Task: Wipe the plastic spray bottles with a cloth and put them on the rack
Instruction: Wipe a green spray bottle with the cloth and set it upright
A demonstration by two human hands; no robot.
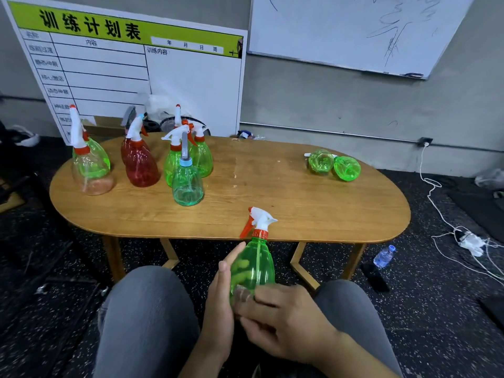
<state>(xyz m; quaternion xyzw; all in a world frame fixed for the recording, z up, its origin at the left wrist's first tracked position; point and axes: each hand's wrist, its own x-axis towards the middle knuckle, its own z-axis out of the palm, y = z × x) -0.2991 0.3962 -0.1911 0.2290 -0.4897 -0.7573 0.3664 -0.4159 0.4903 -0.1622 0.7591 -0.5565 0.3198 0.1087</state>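
Green plastic, clear enough to see our fingers through it: this is the spray bottle (255,264) we hold upright above our knees, just in front of the wooden worktop (286,192). Our left hand (221,293) holds its side with the fingers curled around it. Our right hand (283,320) touches its base, and its fingers (246,296) are pressed together on the plastic. On the worktop, far left of our bottle, upright bottles (188,181) stand in a group, and two green bottles (334,165) lie far right, touching each other.
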